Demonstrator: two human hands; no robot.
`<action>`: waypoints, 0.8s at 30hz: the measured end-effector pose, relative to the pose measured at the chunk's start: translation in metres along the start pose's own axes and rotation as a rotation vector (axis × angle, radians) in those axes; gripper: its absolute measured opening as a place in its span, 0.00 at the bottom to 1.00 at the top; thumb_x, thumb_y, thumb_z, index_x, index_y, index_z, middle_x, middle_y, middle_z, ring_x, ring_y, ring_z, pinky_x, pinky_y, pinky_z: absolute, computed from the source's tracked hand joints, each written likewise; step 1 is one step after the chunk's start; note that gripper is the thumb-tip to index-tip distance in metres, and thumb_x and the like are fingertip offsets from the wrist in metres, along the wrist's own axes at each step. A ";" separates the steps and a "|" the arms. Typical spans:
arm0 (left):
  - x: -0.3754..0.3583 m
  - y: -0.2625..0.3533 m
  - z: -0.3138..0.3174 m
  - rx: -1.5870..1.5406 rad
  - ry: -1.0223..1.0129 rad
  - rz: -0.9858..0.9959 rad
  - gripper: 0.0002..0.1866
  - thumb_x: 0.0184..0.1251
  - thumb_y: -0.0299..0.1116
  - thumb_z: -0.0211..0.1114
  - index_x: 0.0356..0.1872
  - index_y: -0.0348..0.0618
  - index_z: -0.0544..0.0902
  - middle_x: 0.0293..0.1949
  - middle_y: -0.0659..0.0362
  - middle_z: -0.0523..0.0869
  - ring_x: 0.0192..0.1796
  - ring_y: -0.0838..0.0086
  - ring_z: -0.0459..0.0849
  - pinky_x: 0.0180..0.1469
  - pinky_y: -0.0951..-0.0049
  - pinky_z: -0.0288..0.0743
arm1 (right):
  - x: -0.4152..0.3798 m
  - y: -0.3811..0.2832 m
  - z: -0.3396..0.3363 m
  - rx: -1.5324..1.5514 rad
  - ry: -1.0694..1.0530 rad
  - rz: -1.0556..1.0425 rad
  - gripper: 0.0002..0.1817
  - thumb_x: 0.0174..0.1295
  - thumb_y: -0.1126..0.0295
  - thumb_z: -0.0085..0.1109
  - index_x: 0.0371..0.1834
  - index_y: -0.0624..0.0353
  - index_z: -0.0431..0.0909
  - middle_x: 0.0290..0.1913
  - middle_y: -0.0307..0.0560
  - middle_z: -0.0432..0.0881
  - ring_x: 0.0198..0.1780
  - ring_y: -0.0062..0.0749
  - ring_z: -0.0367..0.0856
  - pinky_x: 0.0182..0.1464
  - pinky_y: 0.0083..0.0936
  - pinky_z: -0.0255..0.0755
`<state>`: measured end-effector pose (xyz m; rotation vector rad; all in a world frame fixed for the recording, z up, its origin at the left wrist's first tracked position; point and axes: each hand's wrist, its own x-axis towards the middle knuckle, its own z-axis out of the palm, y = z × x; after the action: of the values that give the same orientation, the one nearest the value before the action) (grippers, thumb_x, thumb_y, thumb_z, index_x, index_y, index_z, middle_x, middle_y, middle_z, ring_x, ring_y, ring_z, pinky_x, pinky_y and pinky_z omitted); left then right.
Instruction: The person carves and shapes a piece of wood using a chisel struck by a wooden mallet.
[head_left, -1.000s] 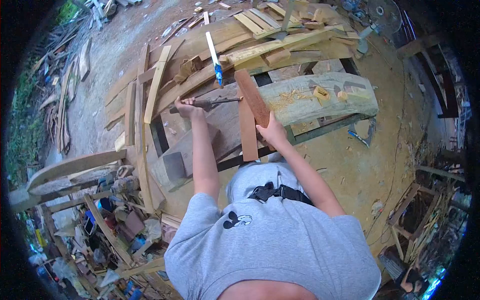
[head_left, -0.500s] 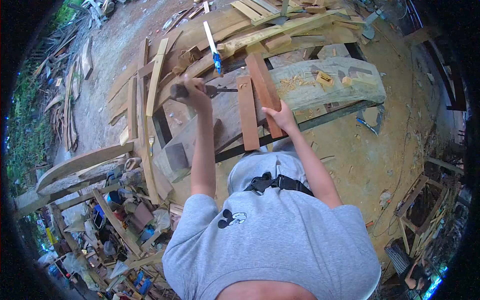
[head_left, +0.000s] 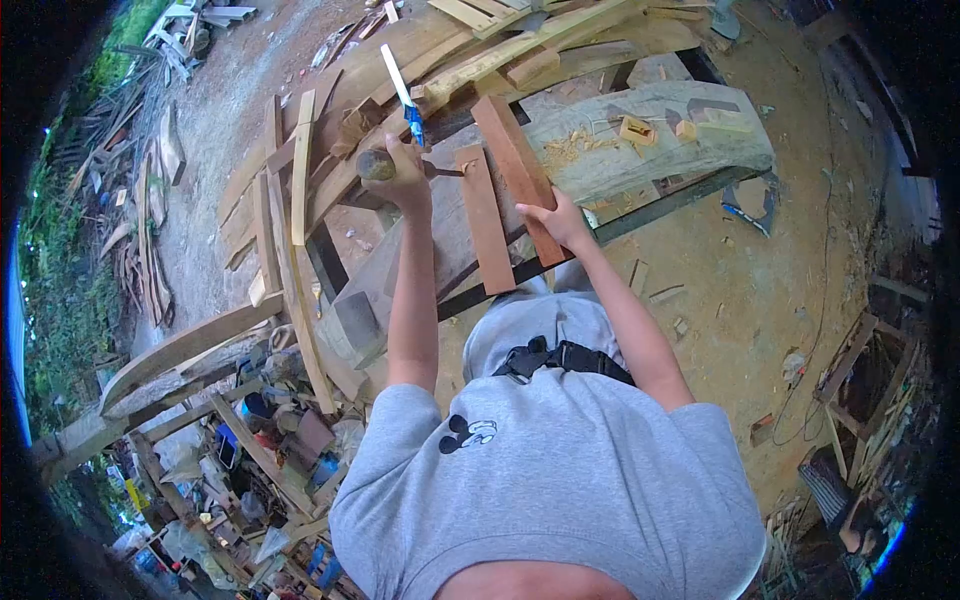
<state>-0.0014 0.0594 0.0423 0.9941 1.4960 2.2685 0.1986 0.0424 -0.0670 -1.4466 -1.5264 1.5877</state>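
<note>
My left hand (head_left: pixel 405 180) is wrapped round the thick wooden handle of a chisel (head_left: pixel 445 172). Its narrow dark blade reaches right to the upper end of a flat reddish board (head_left: pixel 486 225). A little curled shaving shows near that tip. My right hand (head_left: pixel 562 222) grips the lower part of a thicker reddish wood block (head_left: pixel 517 165), thumb on its top face and fingers hidden on the far side. Board and block lie side by side with a narrow gap, across a weathered plank bench (head_left: pixel 590 180).
Wood shavings (head_left: pixel 560 150) and small yellowish wood pieces (head_left: pixel 637 130) lie on the bench. A blue-handled saw (head_left: pixel 413 122) rests beyond my left hand among long planks (head_left: pixel 303 170). Cluttered tools and scraps (head_left: pixel 250 460) fill the lower left. A person's arm (head_left: pixel 850 530) shows at lower right.
The view has shifted slightly. My left hand has tilted the chisel, so its handle end now faces me more. My right hand keeps its hold on the block.
</note>
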 end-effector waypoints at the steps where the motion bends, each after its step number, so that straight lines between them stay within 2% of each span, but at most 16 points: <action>1: -0.001 0.003 0.002 0.009 0.000 -0.002 0.12 0.61 0.23 0.51 0.17 0.41 0.66 0.09 0.65 0.67 0.09 0.85 0.63 0.11 0.83 0.55 | 0.000 0.000 0.000 -0.042 0.011 0.005 0.33 0.44 0.55 0.64 0.48 0.68 0.69 0.43 0.52 0.77 0.44 0.33 0.75 0.48 0.26 0.68; 7: 0.000 0.002 0.000 0.026 -0.062 0.026 0.11 0.61 0.23 0.52 0.18 0.39 0.67 0.09 0.64 0.68 0.10 0.85 0.64 0.11 0.83 0.58 | 0.001 0.003 -0.001 -0.038 0.022 0.009 0.33 0.43 0.54 0.65 0.48 0.68 0.69 0.43 0.51 0.77 0.44 0.32 0.76 0.48 0.26 0.68; 11: -0.001 0.000 0.002 -0.007 -0.013 -0.017 0.11 0.60 0.23 0.52 0.18 0.39 0.68 0.09 0.64 0.68 0.10 0.85 0.65 0.12 0.82 0.60 | 0.004 0.007 0.000 0.003 -0.022 0.005 0.33 0.43 0.55 0.65 0.47 0.68 0.69 0.43 0.52 0.77 0.43 0.32 0.76 0.47 0.25 0.68; 13: -0.001 -0.001 0.002 0.053 -0.040 0.031 0.11 0.60 0.24 0.52 0.17 0.39 0.68 0.10 0.64 0.69 0.10 0.84 0.66 0.12 0.81 0.62 | 0.002 0.003 0.000 -0.017 -0.002 0.005 0.32 0.43 0.55 0.65 0.47 0.67 0.70 0.42 0.51 0.77 0.42 0.32 0.76 0.46 0.25 0.68; 20: 0.001 -0.005 0.001 0.115 -0.021 0.020 0.12 0.60 0.24 0.52 0.16 0.40 0.68 0.10 0.63 0.71 0.10 0.83 0.67 0.12 0.81 0.61 | -0.001 -0.003 -0.002 -0.016 0.009 -0.014 0.31 0.43 0.56 0.65 0.47 0.67 0.70 0.43 0.51 0.78 0.43 0.32 0.76 0.47 0.25 0.68; 24: 0.001 -0.009 0.000 0.038 -0.034 -0.016 0.11 0.59 0.24 0.52 0.16 0.40 0.69 0.10 0.62 0.71 0.11 0.82 0.68 0.12 0.81 0.60 | -0.001 -0.003 -0.002 -0.015 0.004 0.003 0.31 0.43 0.56 0.65 0.47 0.66 0.70 0.43 0.51 0.78 0.44 0.32 0.76 0.48 0.25 0.68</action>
<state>-0.0037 0.0637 0.0351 1.0233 1.5333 2.2085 0.1999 0.0431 -0.0630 -1.4599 -1.5376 1.5779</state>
